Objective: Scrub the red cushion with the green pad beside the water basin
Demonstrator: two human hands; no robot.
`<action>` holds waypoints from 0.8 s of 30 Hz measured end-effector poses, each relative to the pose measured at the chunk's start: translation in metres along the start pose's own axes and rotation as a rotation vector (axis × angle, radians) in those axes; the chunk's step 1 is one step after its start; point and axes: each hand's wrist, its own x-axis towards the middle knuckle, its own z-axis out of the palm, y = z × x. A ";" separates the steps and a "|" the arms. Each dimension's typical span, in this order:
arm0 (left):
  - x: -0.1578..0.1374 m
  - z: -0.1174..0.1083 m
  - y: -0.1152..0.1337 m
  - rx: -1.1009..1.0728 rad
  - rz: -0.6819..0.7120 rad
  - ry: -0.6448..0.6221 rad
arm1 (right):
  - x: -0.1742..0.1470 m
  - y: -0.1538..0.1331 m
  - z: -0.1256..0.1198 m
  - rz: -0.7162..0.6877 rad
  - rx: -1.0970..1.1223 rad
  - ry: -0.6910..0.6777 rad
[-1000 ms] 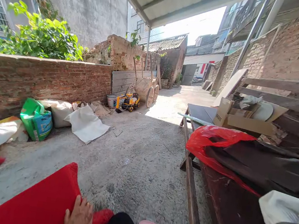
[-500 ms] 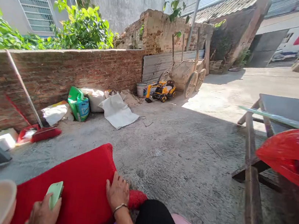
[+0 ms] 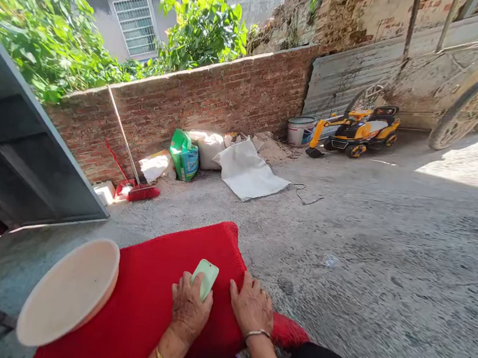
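Note:
My left hand (image 3: 191,305) is closed around a light green scrubbing brush (image 3: 206,274), held on or just over the red cloth (image 3: 147,290). The brush's underside is hidden in this view. My right hand (image 3: 253,305) lies on the right edge of the same cloth, fingers stretched out and a little apart, with nothing held in it. Spread flat in front of me, the cloth has a fold hanging beside my dark-clad knee. A pale pink basin (image 3: 69,291) rests tilted at the cloth's left side.
A grey metal panel (image 3: 26,143) stands at the left. By the brick wall (image 3: 243,85) are a red broom (image 3: 143,192), sacks (image 3: 210,150), a white sheet (image 3: 251,172), a bucket (image 3: 300,132) and a yellow toy excavator (image 3: 356,130). A wheeled cart (image 3: 466,110) is farther right.
The view has swung left, bringing the basin and grey panel further in. My left hand has moved the brush up the cloth and closer to my right hand, which keeps its place.

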 end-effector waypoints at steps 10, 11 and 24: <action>0.037 -0.037 -0.068 0.113 -0.415 -0.074 | 0.001 -0.001 0.000 -0.007 0.010 0.005; 0.036 -0.031 -0.057 0.104 -0.387 -0.081 | 0.002 0.000 0.001 -0.010 0.010 0.002; 0.000 -0.025 -0.048 0.032 -0.236 -0.040 | 0.004 0.001 -0.003 -0.018 -0.008 -0.029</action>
